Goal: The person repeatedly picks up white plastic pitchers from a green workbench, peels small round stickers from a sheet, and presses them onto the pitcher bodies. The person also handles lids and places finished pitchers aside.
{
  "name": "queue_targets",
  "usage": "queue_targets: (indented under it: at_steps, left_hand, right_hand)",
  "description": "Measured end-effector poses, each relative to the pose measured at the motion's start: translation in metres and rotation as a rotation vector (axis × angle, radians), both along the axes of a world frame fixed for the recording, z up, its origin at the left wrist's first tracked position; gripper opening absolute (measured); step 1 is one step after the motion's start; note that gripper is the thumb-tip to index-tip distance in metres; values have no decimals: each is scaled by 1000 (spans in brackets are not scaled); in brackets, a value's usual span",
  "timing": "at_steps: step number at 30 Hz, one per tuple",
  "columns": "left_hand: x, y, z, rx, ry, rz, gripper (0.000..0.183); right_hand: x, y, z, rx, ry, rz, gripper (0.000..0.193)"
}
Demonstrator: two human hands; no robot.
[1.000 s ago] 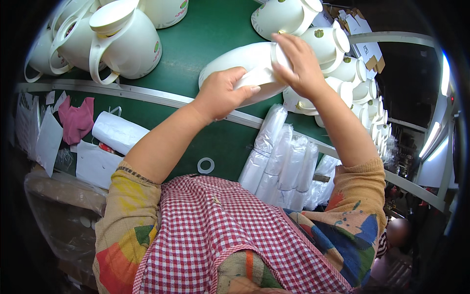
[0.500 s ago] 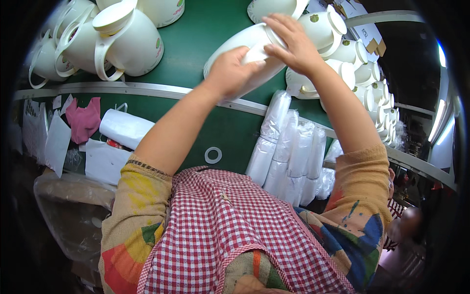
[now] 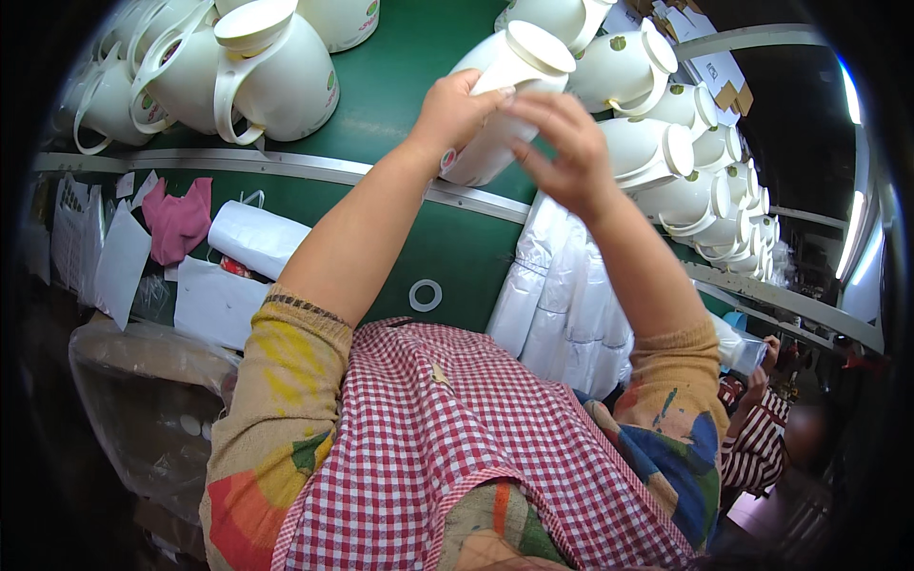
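Note:
A white thermos jug (image 3: pixel 487 157) with a round lid stands tilted in front of me at the edge of the green tabletop. My left hand (image 3: pixel 451 114) is closed on it below the lid, on the near side where the handle seems to be; the palm side is hidden. Close against the jug's right side is my right hand (image 3: pixel 569 150), slightly blurred, its fingers apart and nothing in them. Its fingertips reach toward my left thumb; whether they touch the jug I cannot tell.
Several similar white jugs (image 3: pixel 286 86) crowd the left, and more jugs (image 3: pixel 647 147) line the right. Rolls of clear plastic bags (image 3: pixel 552 285) hang at the metal table edge (image 3: pixel 276 164). A pink cloth (image 3: pixel 178 221) and white ring (image 3: pixel 426 295) are nearer. Another person's striped sleeve (image 3: pixel 752 443) shows at right.
The jug has turned from lying slanted under both hands to more upright, its lid now at the top. My right hand has come down off its upper part. The view has shifted slightly.

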State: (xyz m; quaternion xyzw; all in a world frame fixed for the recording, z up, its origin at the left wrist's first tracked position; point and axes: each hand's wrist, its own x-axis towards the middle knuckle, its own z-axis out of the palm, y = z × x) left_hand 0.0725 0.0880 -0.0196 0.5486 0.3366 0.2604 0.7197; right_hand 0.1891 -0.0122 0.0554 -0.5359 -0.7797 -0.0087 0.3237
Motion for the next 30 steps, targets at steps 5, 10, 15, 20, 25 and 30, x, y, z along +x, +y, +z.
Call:
queue_targets:
  at_steps: [5, 10, 15, 20, 25, 30]
  left_hand:
    - [12, 2, -3, -78, -140, 23, 23]
    - [16, 1, 4, -53, -95, 56, 23]
    - [23, 6, 0, -108, -157, 30, 22]
    - [25, 32, -4, -284, -315, -219, 22]
    - [47, 38, 15, -343, -280, -146, 19]
    - [80, 46, -16, -384, -187, -37, 13]
  right_hand:
    - [-23, -10, -19, 34, 31, -25, 27]
    - [-15, -6, -24, 91, 35, -39, 17]
    - [-7, 0, -26, 28, 97, -11, 14]
    - [11, -5, -2, -218, 282, 15, 15]
    - [47, -27, -14, -631, 109, -109, 12]
    - [19, -21, -44, -777, 217, 31, 11]
